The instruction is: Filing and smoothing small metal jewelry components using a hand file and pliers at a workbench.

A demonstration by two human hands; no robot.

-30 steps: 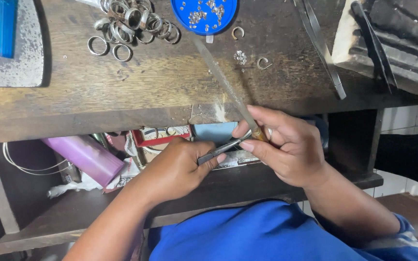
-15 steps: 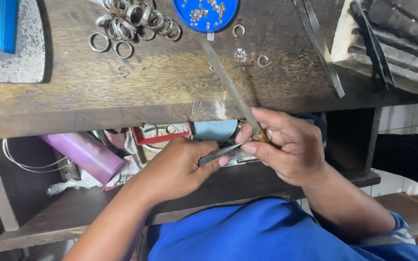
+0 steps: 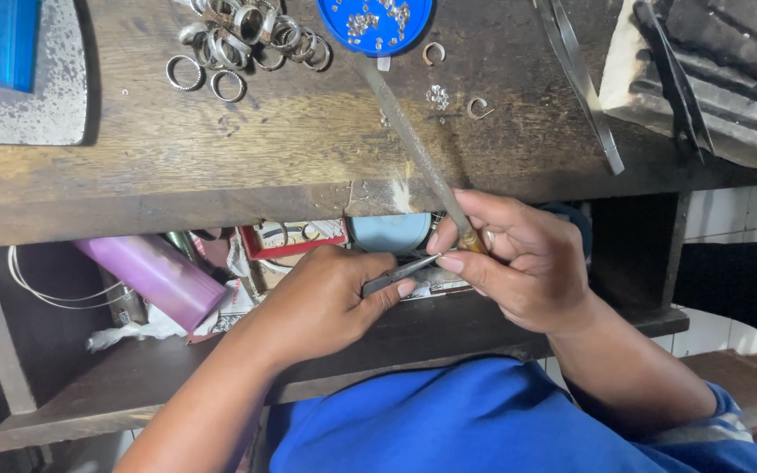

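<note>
Barely shifted, left hand (image 3: 321,302) pinches slim steel tweezers (image 3: 399,274); right hand (image 3: 519,263) clasps long rough file (image 3: 413,144).

Packages in view:

1. Red-bordered flat package (image 3: 295,238): lies on the shelf below the wooden surface (image 3: 221,166), near the centre. Rectangular, red rim, pale printed face. Partly hidden by the front edge of the surface.

2. Purple cylindrical container (image 3: 155,278): lies tilted on the same shelf, left of the red-bordered package. Smooth plastic body; no label is discernible.

3. Round light-blue container (image 3: 389,233): on the shelf, just right of the red-bordered package; only its lower part shows.

4. Blue round lid (image 3: 377,22): at the far edge of the surface, open side up, holding small pale pieces.

5. Blue rectangular block (image 3: 6,39): far left, resting on a grey speckled slab (image 3: 54,96).

No signs or screens appear.
</note>
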